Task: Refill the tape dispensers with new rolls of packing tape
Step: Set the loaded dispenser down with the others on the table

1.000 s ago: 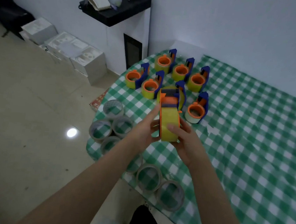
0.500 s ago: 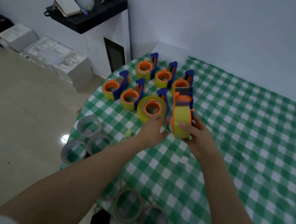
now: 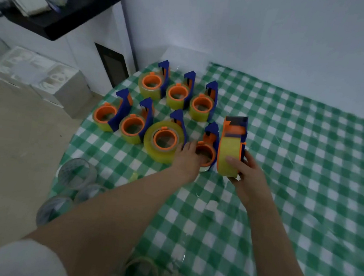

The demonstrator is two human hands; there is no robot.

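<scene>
My right hand (image 3: pixel 245 173) grips an upright blue-and-orange tape dispenser (image 3: pixel 232 143) loaded with a full yellow roll, its base on or just above the green checked tablecloth (image 3: pixel 305 195). My left hand (image 3: pixel 189 158) reaches into the orange hub of a nearly empty dispenser (image 3: pixel 208 148) just left of it; its fingertips are hidden. A dispenser with a full, wide roll (image 3: pixel 165 139) lies to the left. Several more loaded dispensers (image 3: pixel 179 92) stand in rows behind.
Several used clear tape rolls (image 3: pixel 76 174) lie at the table's left edge, and more (image 3: pixel 140 272) at the near edge. A white cabinet with a black shelf (image 3: pixel 62 8) stands beyond the table. White boxes (image 3: pixel 37 73) sit on the floor.
My right hand has brought the loaded dispenser down and to the right, next to the row. My left hand let go of it and moved onto the nearly empty dispenser.
</scene>
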